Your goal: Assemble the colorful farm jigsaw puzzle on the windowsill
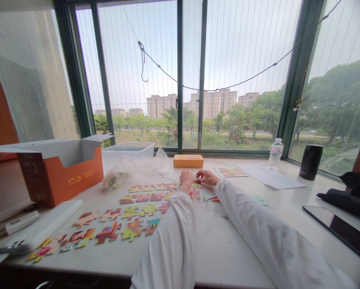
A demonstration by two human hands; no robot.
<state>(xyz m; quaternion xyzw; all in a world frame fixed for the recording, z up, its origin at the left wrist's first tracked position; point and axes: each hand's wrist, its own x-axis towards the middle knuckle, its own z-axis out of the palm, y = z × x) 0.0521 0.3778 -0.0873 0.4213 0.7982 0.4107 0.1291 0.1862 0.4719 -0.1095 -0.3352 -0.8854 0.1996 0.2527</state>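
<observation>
Our hands, the left [186, 177] and the right [206, 178], meet with fingers curled around a small puzzle piece [196, 176] above our white desk [210, 241], just before the yellow box [188, 161]; beyond stand green-framed windows [243, 48].

The person wears loose, wrinkled white long sleeves [252, 224].

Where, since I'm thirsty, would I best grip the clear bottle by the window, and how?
Probably around its body: the clear bottle is round and stands upright, so fingers can wrap it. Come from the near side; the window frame runs close behind.
</observation>
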